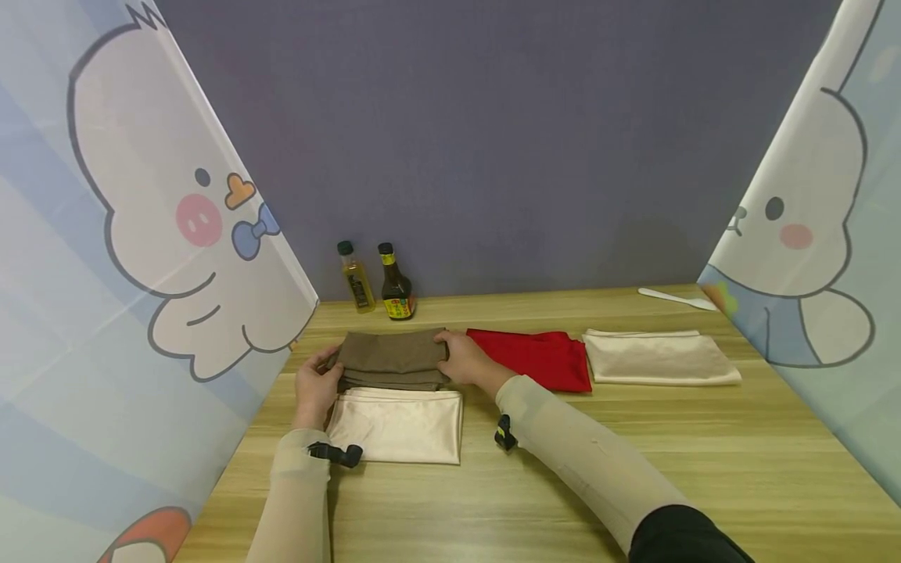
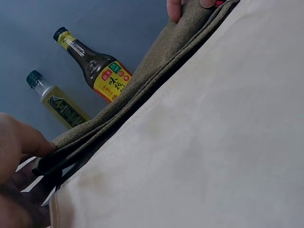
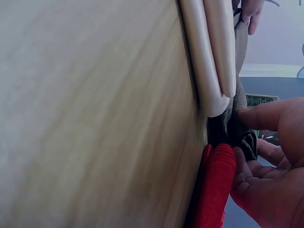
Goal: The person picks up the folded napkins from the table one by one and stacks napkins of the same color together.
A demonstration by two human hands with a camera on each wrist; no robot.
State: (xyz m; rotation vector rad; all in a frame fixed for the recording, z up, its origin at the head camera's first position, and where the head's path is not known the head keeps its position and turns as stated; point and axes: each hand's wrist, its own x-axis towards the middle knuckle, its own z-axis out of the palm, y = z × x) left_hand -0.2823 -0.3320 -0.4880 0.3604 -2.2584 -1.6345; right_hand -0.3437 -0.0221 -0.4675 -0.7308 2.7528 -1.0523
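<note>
A folded grey-brown cloth (image 1: 394,352) lies near the back of the table, held at both ends. My left hand (image 1: 317,387) pinches its left edge, thumb on top and the other fingers beneath, as the left wrist view shows. At the right end my right hand (image 1: 468,361) grips the cloth's edge between thumb and fingers; the right wrist view shows this grip beside the red cloth (image 3: 216,185). Directly in front of the grey-brown cloth lies a folded cream satin cloth (image 1: 397,426).
To the right lie the folded red cloth and a second cream cloth (image 1: 658,358). An oil bottle (image 1: 357,281) and a dark sauce bottle (image 1: 397,289) stand behind the grey-brown cloth. A white plastic utensil (image 1: 676,299) rests by the back right edge. Printed panels flank the wooden table (image 1: 633,469).
</note>
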